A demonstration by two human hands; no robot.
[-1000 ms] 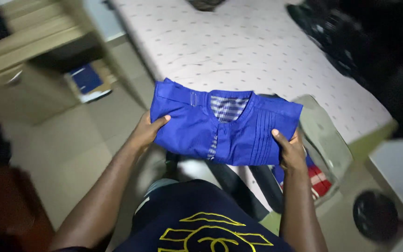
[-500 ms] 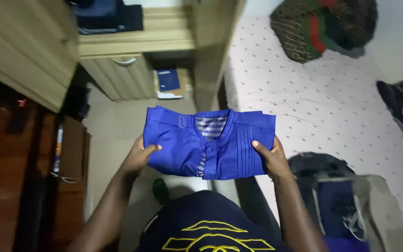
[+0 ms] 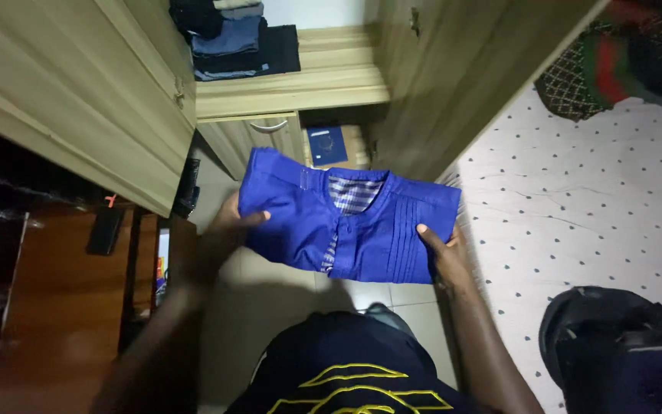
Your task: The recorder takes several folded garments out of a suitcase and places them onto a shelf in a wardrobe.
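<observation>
I see a dim room. The left arm [image 3: 170, 307] looks dark and blurry, and the wardrobe door [image 3: 63, 92] beside it bends near the edge.

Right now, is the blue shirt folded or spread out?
Folded: the blue shirt is a compact rectangle, collar on top, held by left hand and right hand.

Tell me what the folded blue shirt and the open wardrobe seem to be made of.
Folded blue shirt: looks like matte woven cloth, likely cotton; stitched pleats and a checked lining show at the neck. Wardrobe: pale board with a wood-grain face, possibly laminate; flat streaked panels and a low sheen.
</observation>
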